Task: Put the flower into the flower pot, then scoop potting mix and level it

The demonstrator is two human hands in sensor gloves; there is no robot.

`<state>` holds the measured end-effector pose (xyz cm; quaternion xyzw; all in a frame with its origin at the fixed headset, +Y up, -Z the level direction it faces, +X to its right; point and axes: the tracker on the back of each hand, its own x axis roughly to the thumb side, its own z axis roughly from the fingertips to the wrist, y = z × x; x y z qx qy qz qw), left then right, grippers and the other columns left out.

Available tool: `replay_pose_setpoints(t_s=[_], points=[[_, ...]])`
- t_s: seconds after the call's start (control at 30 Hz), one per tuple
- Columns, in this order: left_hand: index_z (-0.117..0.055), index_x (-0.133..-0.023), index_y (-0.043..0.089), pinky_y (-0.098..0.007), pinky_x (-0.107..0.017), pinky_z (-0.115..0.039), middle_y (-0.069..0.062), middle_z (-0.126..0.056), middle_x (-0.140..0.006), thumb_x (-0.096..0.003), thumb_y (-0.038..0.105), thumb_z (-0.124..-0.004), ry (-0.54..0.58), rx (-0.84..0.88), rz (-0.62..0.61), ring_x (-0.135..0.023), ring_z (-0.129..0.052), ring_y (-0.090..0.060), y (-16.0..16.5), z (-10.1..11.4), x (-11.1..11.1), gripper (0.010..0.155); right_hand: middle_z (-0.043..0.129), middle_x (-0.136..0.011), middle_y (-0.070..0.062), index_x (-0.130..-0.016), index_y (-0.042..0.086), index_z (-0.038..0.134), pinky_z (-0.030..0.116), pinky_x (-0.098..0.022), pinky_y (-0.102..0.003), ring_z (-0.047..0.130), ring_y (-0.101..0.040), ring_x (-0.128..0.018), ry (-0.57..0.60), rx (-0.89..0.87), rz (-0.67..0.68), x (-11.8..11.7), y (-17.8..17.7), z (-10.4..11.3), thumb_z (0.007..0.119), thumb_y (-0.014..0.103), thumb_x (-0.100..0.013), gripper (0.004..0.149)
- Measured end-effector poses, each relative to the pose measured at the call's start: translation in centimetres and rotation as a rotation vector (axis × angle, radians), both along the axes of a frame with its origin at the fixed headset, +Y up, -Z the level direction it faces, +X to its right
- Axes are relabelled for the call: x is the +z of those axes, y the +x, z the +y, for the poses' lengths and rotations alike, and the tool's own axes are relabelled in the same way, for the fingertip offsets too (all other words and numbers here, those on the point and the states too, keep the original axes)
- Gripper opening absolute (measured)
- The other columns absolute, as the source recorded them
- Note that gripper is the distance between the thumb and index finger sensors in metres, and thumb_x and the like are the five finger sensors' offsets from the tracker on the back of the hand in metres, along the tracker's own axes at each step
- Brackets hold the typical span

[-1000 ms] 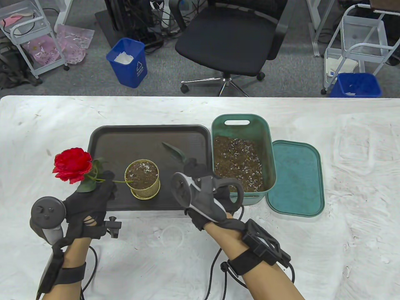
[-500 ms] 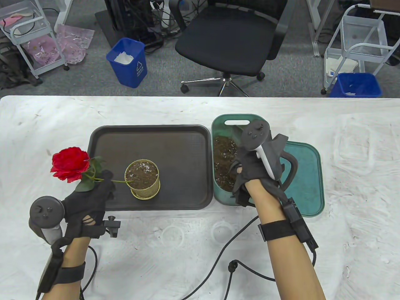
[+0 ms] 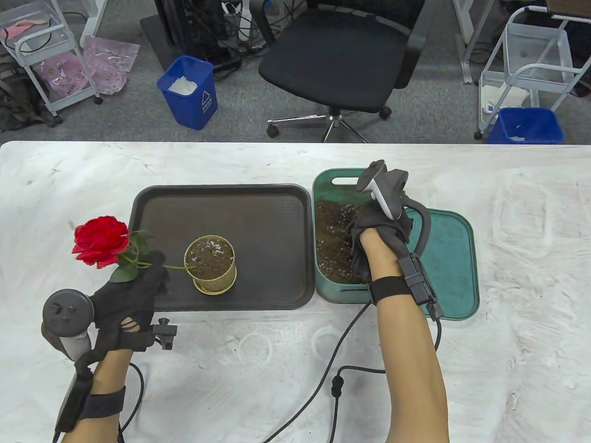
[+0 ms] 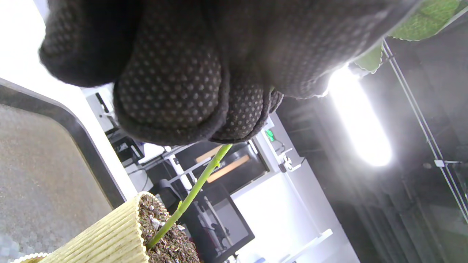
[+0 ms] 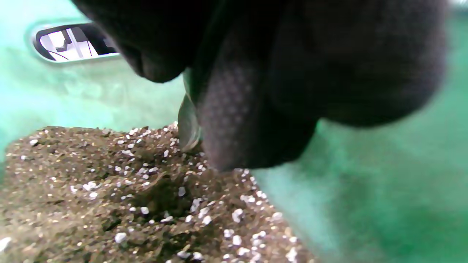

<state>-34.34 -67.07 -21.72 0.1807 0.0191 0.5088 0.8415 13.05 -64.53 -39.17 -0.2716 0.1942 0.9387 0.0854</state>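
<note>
Flower (image 3: 101, 241) is leaning way over to the left, its stem end stuck in the soil of the yellow flower pot (image 3: 211, 265) on the dark tray (image 3: 221, 203), and your left hand (image 3: 131, 295) has the green stem pinched in its fingertips (image 4: 172, 106). Your right hand (image 3: 376, 235) is down in the green bin (image 3: 355, 177) of potting mix (image 3: 330, 230), fingers curled around a scoop (image 5: 188, 126) whose tip touches the mix, green lid (image 3: 450, 258) just beside the bin on the surface
</note>
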Motion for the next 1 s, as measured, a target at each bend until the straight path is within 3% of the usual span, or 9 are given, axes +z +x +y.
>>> replay_pose_setpoints(t_s=[0.3,0.53,0.77,1.0], points=[[-0.097,-0.076,0.024,-0.036,-0.031,-0.094,0.004,-0.108,-0.057,-0.0387,0.045,-0.089,0.001,-0.005,0.004,-0.03,-0.112,-0.018,-0.1,0.0,0.0,0.043,0.099,-0.063,-0.014,-0.088,0.004,0.072,0.096,-0.015,-0.042,0.109,-0.03,-0.03,-0.107,-0.369,-0.021,-0.9,0.3,-1.9,0.077,0.029,-0.04,0.054],[-0.097,-0.076,0.025,-0.036,-0.031,-0.094,0.004,-0.108,-0.057,-0.0386,0.045,-0.089,0.002,-0.01,0.005,-0.03,-0.112,-0.018,-0.1,0.1,0.0,0.043,0.096,-0.066,-0.016,-0.088,-0.001,0.067,0.096,-0.018,-0.042,0.109,-0.031,-0.033,-0.22,-0.52,-0.012,-1.1,-0.5,-3.1,0.073,0.028,-0.041,0.056],[-0.097,-0.076,0.024,-0.036,-0.031,-0.094,0.004,-0.108,-0.057,-0.0386,0.045,-0.09,0.001,-0.007,0.006,-0.029,-0.112,-0.018,-0.1,0.0,0.0,0.043,0.096,-0.065,-0.015,-0.088,0.0,0.067,0.096,-0.018,-0.041,0.109,-0.03,-0.033,-0.21,-0.646,-0.028,-0.3,-0.3,-2.6,0.072,0.028,-0.04,0.056],[-0.097,-0.076,0.024,-0.036,-0.031,-0.094,0.004,-0.108,-0.057,-0.0386,0.045,-0.09,0.001,-0.005,0.001,-0.03,-0.112,-0.018,-0.1,0.0,0.0,0.043,0.096,-0.065,-0.017,-0.087,-0.001,0.066,0.098,-0.016,-0.039,0.11,-0.03,-0.032,-0.15,-0.84,-0.104,2.2,1.1,-1.6,0.071,0.027,-0.04,0.055]])
